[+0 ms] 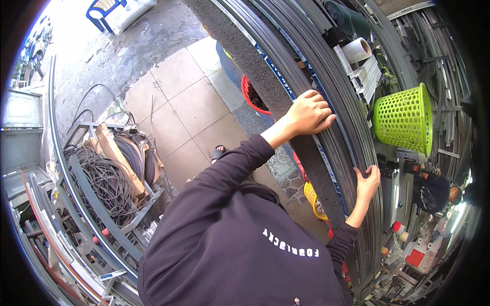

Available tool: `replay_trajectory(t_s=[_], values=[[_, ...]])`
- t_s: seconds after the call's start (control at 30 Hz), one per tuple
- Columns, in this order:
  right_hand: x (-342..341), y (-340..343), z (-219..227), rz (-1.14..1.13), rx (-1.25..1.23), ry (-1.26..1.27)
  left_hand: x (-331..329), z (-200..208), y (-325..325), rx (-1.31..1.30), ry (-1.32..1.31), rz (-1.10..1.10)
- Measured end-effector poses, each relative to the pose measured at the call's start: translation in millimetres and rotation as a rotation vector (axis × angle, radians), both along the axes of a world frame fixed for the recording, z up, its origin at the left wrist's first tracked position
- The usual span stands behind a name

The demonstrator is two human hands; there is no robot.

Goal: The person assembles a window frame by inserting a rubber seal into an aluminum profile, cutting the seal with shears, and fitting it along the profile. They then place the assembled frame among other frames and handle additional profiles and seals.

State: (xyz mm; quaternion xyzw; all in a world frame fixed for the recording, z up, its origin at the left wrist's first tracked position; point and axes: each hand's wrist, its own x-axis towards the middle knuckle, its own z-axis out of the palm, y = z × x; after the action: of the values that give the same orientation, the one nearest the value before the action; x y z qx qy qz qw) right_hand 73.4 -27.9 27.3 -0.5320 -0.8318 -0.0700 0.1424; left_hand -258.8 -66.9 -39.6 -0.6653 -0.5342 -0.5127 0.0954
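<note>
Right hand (368,182), nearer, on the long dark grey profile bars (334,148): thumb and forefinger parted, the rest curled; can't tell whether a bar is pinched. Left hand (308,113), farther along the same bars, fingers bent and close together, knuckles up (undersides hidden, so can't tell what they pinch). Bars run near to far in a bundle on the bench, some with blue-and-white strips; dark grey rough padding (265,76) along the bench's left edge. Yellow basket (310,196) low beside that edge, red basket (245,91) farther up. Near left, coiled black cable (104,183) in a metal rack, cardboard (122,158) beside it. Near right, past the bars, a co-worker (434,193) in dark clothes. Lime-green perforated basket (400,122) right of the bundle, tipped sideways; white roll (357,50) farther. Tiled floor (178,107) left of the bench; blue chair (104,7) far left.
</note>
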Motion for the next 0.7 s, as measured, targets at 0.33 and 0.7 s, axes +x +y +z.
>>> replay_trajectory(t_s=[0.33, 0.7], values=[[5, -7, -6, 0.050, -0.027, 0.257, -5, 20, 0, -0.096, -0.072, -0.021], [46, -51, 67, 0.027, 0.028, 0.236, -75, 130, 62, -0.052, 0.603, -0.262]])
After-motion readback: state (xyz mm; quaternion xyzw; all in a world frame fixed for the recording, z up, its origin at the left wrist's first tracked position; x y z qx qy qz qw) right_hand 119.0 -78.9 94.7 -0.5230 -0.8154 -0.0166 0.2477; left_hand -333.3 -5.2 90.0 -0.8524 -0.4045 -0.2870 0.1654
